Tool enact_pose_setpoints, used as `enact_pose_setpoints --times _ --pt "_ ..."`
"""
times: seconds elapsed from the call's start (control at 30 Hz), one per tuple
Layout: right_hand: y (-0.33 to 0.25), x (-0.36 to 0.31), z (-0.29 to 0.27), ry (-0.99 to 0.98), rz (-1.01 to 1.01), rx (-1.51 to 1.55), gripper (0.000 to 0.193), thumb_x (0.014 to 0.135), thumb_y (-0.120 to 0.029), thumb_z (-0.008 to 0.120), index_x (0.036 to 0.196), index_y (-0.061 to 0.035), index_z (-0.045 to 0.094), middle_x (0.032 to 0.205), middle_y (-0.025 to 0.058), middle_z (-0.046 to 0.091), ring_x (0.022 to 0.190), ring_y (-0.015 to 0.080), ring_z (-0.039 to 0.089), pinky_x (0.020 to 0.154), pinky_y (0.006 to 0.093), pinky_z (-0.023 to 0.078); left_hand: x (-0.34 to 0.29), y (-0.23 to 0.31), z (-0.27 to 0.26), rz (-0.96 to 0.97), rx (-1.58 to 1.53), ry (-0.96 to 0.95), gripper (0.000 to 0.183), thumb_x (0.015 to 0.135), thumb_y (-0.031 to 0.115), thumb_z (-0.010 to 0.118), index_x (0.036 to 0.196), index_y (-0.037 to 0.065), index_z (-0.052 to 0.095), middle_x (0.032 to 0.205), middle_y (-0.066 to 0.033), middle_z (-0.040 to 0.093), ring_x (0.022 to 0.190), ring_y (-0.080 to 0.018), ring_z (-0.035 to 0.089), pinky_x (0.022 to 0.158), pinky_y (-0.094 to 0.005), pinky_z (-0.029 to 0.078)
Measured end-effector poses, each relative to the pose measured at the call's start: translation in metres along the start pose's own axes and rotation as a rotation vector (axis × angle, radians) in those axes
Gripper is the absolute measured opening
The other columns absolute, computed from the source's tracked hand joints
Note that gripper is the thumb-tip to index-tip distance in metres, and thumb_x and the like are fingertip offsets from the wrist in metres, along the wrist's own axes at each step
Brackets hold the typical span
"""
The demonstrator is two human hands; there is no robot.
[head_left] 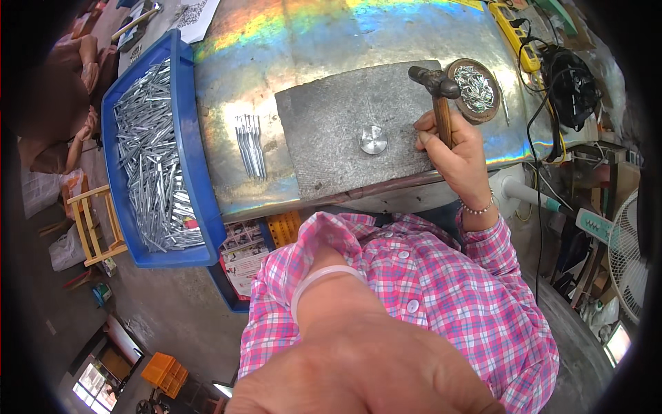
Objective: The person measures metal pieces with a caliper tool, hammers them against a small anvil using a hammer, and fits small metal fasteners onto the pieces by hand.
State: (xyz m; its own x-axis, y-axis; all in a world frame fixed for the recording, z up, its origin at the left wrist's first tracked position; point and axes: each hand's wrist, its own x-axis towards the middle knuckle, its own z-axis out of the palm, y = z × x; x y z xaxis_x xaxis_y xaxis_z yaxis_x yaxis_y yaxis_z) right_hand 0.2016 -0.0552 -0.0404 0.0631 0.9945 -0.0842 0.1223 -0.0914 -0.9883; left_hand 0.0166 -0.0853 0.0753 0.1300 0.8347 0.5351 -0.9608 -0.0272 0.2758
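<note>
My right hand is closed round the wooden handle of a hammer, its metal head pointing away from me over the right part of a grey slab. Left of this hand, a small round shiny metal disc rests on the slab. Close in front of the camera, my left hand is raised and large in the lower middle, a pale bangle on its wrist; its fingers are out of sight. Beyond the hammer stands a round brown dish of small shiny metal pieces.
A blue bin at left holds many thin metal rods. Several similar rods lie side by side on the shiny metal tabletop. A yellow power strip and black cables lie far right. A fan stands at right; another person is far left.
</note>
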Motion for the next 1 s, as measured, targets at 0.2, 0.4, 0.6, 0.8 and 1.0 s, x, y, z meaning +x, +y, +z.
enact_pose_setpoints --times 0.2,0.4,0.6,0.8,1.0 --pt "0.000 -0.003 0.003 0.009 0.005 0.011 0.014 0.082 -0.002 0.055 0.095 0.0028 0.058 0.080 0.0029 0.060 0.072 0.0076 0.056 0.065 0.0231 0.045 0.017 0.003 -0.025 -0.010 0.031 -0.075 0.013 0.094 0.010 0.048 0.099 -0.001 0.054 0.093 -0.0239 0.062 0.083 -0.0390 0.062 0.063 -0.0468 0.052" --pt "0.000 -0.005 -0.001 0.005 0.025 -0.013 0.014 0.083 -0.004 0.056 0.096 0.0025 0.057 0.077 0.0018 0.059 0.069 0.0061 0.054 0.062 0.0222 0.043 -0.007 0.011 -0.069 -0.108 0.483 0.193 0.025 0.100 0.028 0.041 0.100 0.006 0.054 0.097 -0.0141 0.063 0.082 -0.0247 0.061 0.074 -0.0401 0.048" --pt "-0.001 -0.003 -0.003 -0.004 0.000 -0.030 0.013 0.083 -0.003 0.057 0.095 0.0017 0.058 0.073 0.0015 0.058 0.066 0.0057 0.052 0.059 0.0220 0.042 -0.038 0.017 -0.125 -0.209 1.124 0.224 0.036 0.101 0.032 0.039 0.107 0.002 0.057 0.113 -0.0154 0.057 0.094 -0.0225 0.056 0.077 -0.0357 0.047" --pt "-0.009 -0.003 0.003 0.014 0.049 -0.026 0.011 0.085 -0.002 0.056 0.095 0.0012 0.058 0.076 0.0025 0.060 0.070 0.0087 0.058 0.064 0.0228 0.046 -0.036 0.022 -0.124 -0.337 1.438 0.140 0.027 0.099 0.020 0.045 0.100 -0.001 0.062 0.105 -0.0125 0.060 0.087 -0.0196 0.058 0.069 -0.0275 0.047" --pt "-0.005 -0.008 0.000 0.024 0.086 -0.026 0.011 0.084 0.000 0.055 0.095 0.0017 0.057 0.082 0.0029 0.060 0.071 0.0091 0.058 0.064 0.0233 0.046 -0.036 0.013 -0.124 -0.281 1.655 0.059 0.013 0.090 0.008 0.057 0.096 -0.003 0.062 0.088 -0.0171 0.061 0.077 -0.0336 0.060 0.066 -0.0354 0.049"
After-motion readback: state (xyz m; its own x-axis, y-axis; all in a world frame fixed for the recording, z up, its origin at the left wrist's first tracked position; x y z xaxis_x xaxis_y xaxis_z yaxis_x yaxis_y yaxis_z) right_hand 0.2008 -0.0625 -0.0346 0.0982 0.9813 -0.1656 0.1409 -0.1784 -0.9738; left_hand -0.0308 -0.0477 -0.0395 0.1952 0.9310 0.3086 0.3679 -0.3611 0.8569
